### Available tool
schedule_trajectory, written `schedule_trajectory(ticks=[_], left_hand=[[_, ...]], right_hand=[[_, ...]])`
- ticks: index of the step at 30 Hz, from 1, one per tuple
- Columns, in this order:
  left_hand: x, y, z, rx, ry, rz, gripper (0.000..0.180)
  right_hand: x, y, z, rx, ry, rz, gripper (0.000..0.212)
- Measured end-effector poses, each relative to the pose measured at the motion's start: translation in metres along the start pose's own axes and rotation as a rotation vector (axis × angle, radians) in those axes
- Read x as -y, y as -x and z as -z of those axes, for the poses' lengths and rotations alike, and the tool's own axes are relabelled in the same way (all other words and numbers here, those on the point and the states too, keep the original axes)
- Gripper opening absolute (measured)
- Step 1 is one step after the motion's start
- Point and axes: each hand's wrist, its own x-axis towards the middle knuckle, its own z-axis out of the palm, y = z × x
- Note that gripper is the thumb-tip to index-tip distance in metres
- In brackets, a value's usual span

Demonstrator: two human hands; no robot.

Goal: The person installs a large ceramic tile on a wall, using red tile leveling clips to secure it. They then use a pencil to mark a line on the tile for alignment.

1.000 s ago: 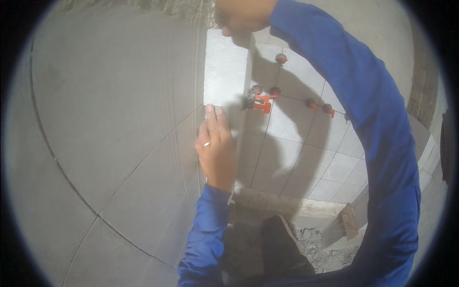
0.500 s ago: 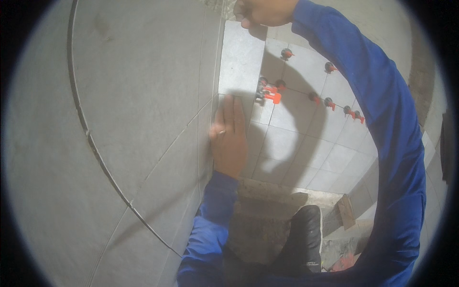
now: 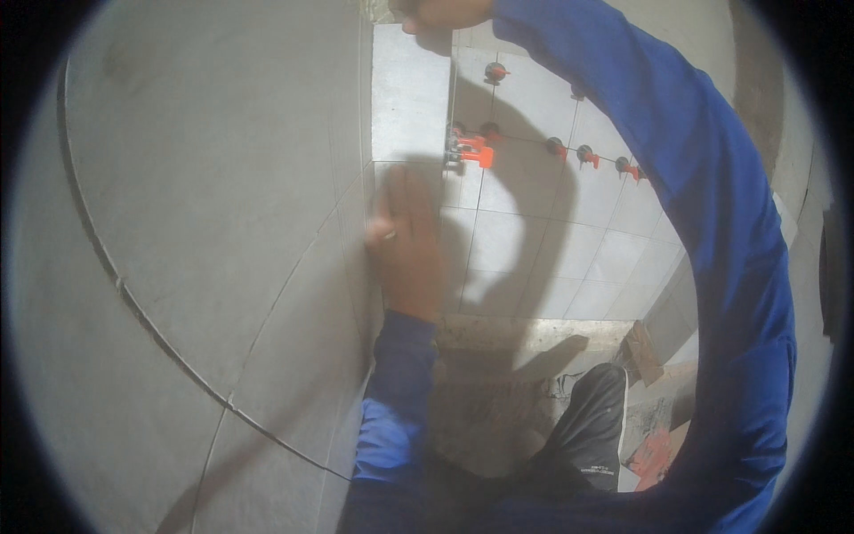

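Observation:
My left hand (image 3: 406,245) lies stretched out over a floor tile beside the grey tiled wall (image 3: 240,178); its fingers are blurred and point away from me. Just beyond the fingertips is a pale grey tile (image 3: 409,89) along the wall's foot. At the far end of that tile, my right hand (image 3: 445,12) has its fingers curled. The top edge cuts it off, and what it may hold is hidden. Red-handled tile levelling clips (image 3: 478,153) stand in the joint at the pale tile's right side.
More levelling clips, such as one red-and-black clip (image 3: 495,71), stand in joints of the tiled floor (image 3: 511,240). Nearer, a rough unfinished strip (image 3: 480,392) borders the tiles. My dark-trousered leg (image 3: 592,418) is there, with a brown block (image 3: 642,351) and a red item (image 3: 652,458) beside it.
The view has shifted, so the floor and both hands appear farther left and higher. My left hand stays flat by the wall, now blurred; the right stays by the pale tile's far end.

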Motion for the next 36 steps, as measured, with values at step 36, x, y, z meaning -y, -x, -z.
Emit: schedule_trajectory(ticks=[36], left_hand=[[-0.015,-0.013,0.012,-0.032,-0.010,0.005,0.071]], right_hand=[[0.013,0.003,0.025,0.192,-0.076,-0.143,0.022]])
